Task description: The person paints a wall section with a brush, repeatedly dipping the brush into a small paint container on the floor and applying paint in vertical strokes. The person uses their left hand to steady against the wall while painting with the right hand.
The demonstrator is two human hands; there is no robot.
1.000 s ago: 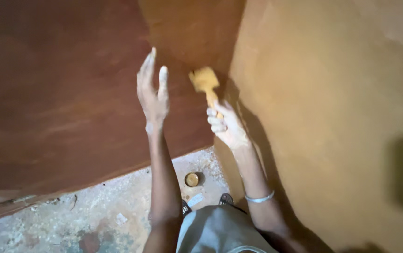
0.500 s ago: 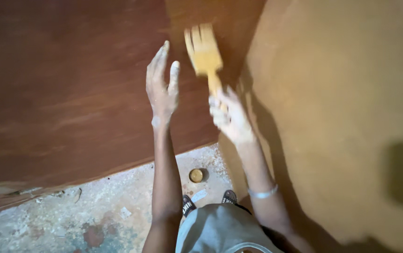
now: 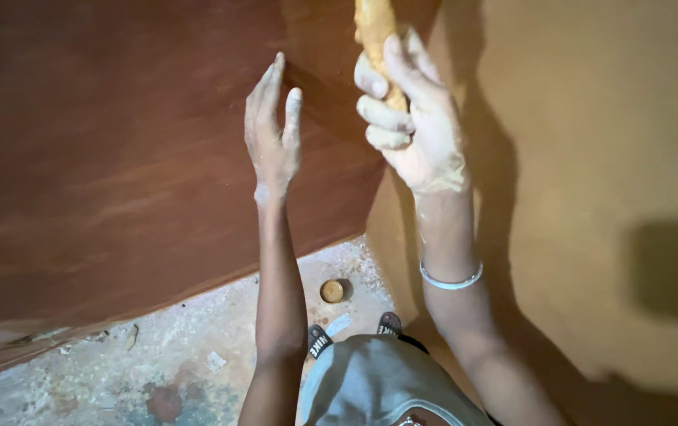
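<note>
Bare forearms, a silver bangle on the right wrist, grey shorts.

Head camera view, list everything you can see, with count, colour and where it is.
brush handle: one, yellow-orange, top centre, bristles out of view
red-brown wall: one, left
tan wall: one, right
floor: one, grey and speckled, bottom left
small round lid: one, tan, on the floor near the corner
bangle: one, silver, right wrist
sandals: two, dark, below
left hand: open, near the red-brown wall
right hand: grip around the brush handle
</note>
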